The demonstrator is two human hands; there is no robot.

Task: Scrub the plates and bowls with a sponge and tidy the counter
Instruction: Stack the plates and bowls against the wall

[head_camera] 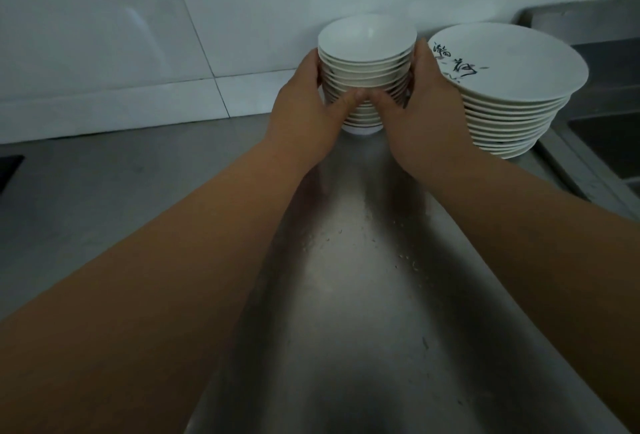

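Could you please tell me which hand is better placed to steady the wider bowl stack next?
Probably right: the right hand grips the small bowl stack on the side beside the wider stack; the left hand is across it.

We stretch both bare arms forward, our left forearm [173, 260] and right forearm [540, 226] converging toward the far end of our reach. Our left hand [304, 101] cups the left side of the tall stack of small white ceramic bowls [367, 59], its fingers wrapped round behind and out of sight, its thumb laid across the front. Our right hand [427, 98] mirrors it on the right side, fingertips up near the top rim and thumb pointing inward. The two thumb tips meet, or nearly so, at the middle of the front. Both wrists are straight.
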